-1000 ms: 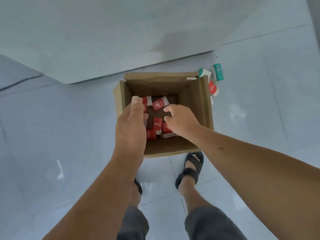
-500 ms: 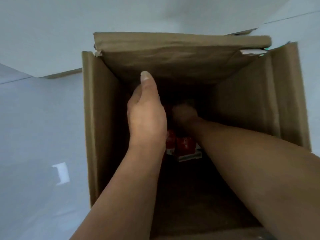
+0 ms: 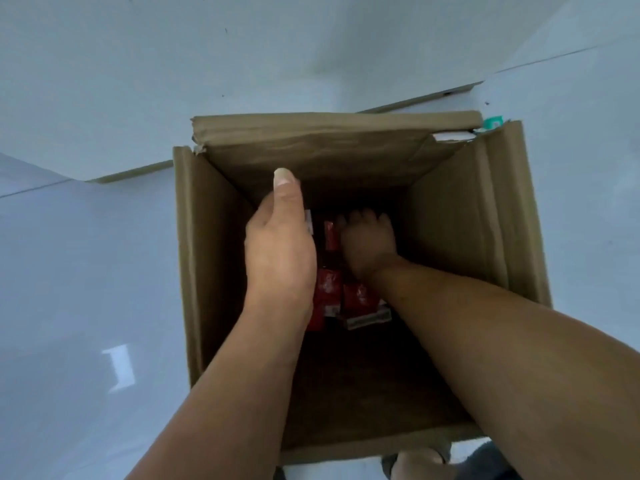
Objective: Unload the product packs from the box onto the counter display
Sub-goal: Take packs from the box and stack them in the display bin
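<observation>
Red packs (image 3: pixel 329 289) lay just under and between the fingers of both hands. The right hand (image 3: pixel 369 244) had its fingers (image 3: pixel 363 216) curled down onto them, grip unclear in the dark. The left hand (image 3: pixel 280 251), thumb forward, hid its fingers. Around them stood the box (image 3: pixel 464 216), on the pale floor (image 3: pixel 86 271).

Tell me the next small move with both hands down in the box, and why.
Probably close the right hand round one of the red packs and lift it straight up. That hand reaches down onto them at the bottom of the box, while the left hand hangs higher beside them. Whether either has a grip yet is unclear.
</observation>
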Available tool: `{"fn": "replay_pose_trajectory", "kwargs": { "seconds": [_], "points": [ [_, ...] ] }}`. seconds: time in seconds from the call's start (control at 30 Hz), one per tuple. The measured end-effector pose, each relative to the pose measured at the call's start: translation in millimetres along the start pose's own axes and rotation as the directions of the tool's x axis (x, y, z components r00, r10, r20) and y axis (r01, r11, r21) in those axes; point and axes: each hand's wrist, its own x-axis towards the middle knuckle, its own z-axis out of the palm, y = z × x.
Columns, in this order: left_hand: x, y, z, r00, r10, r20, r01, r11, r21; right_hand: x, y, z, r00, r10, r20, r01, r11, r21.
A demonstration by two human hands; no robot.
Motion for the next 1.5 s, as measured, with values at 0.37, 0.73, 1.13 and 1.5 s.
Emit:
{"fn": "replay_pose_trajectory", "kwargs": {
  "seconds": [0.37,0.73,1.13,1.5],
  "points": [
    [-170,131,-32,1.0,0.029,-0.01,-0.029,0.998,0.06,-195,8,-190,0.957,-0.09,-0.274,0.121,0.988,0.095],
    [-369,331,-78,0.968,0.247,0.034,-0.245,0.968,-0.049,-411,11,-452,0.895,-0.024,-0.445,0.175,0.937,0.303],
    [-459,503,-120,0.867,0.486,0.115,-0.448,0.858,-0.25,-508,-2,-683,0.7,0.142,-0.7,0.374,0.761,0.53],
    [-470,564,-113,0.868,0.497,-0.003,-0.483,0.843,-0.238,-476,11,-819,0.711,0.088,-0.697,0.486,0.655,0.579]
  ]
}}
